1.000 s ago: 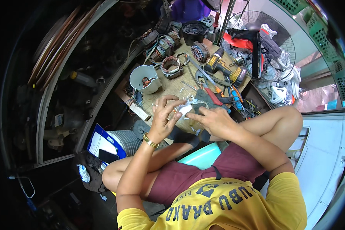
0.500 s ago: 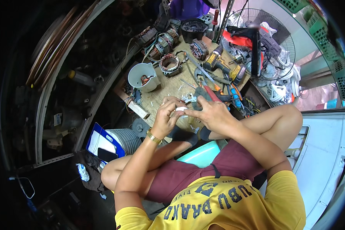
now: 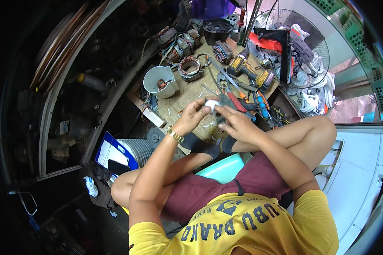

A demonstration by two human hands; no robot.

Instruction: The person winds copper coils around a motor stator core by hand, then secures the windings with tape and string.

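A small white round piece [image 3: 212, 105] is pinched between the thumb and fingers of my left hand [image 3: 192, 117], above the wooden work board. My right hand [image 3: 239, 124] is just to its right, with its fingertips at the piece's edge and its thumb held apart from them. What the piece is I cannot make out. White scraps [image 3: 209, 125] lie on the board [image 3: 184, 95] below my hands. Red-handled pliers [image 3: 236, 102] rest just beyond my right hand.
A light grey pitcher [image 3: 171, 87] stands left on the board. Behind it are a wire-wound stator ring [image 3: 189, 68], another stator [image 3: 222, 52] and a black round housing [image 3: 217, 30]. A yellow-and-black cordless drill [image 3: 251, 72] lies right, near a fan guard [image 3: 323, 46]. A turquoise basin [image 3: 221, 170] is between my legs.
Both hands have shifted, the left slightly up and right, the right slightly right and down. The white piece has risen and now shows a rounder face; my right thumb has come away from the fingers.
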